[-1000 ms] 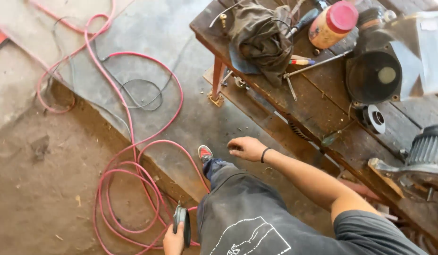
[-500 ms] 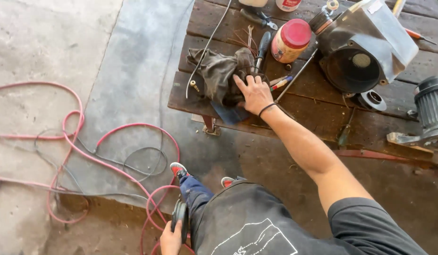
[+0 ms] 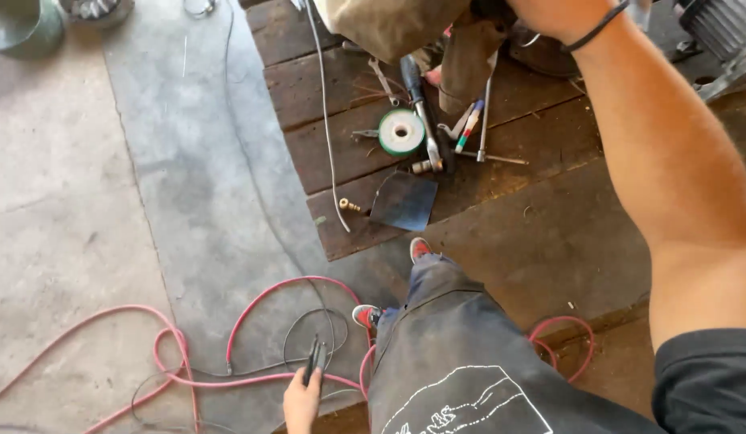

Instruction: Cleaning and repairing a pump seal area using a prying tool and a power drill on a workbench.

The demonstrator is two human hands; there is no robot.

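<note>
Clasped in the left hand (image 3: 301,399): a dark slim tool (image 3: 314,361) (kind unclear), low beside the pink hose (image 3: 252,309). Right hand (image 3: 562,16) lifted a tan cloth (image 3: 385,24) over the wooden bench (image 3: 502,185), grip cut off at the frame edge

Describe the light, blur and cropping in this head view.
Head view: even daylight, soft shadows, no glare; the right hand is cut by the top edge, its arm close and slightly soft; the tape roll is sharp; the left hand sits at the bottom edge.
</note>
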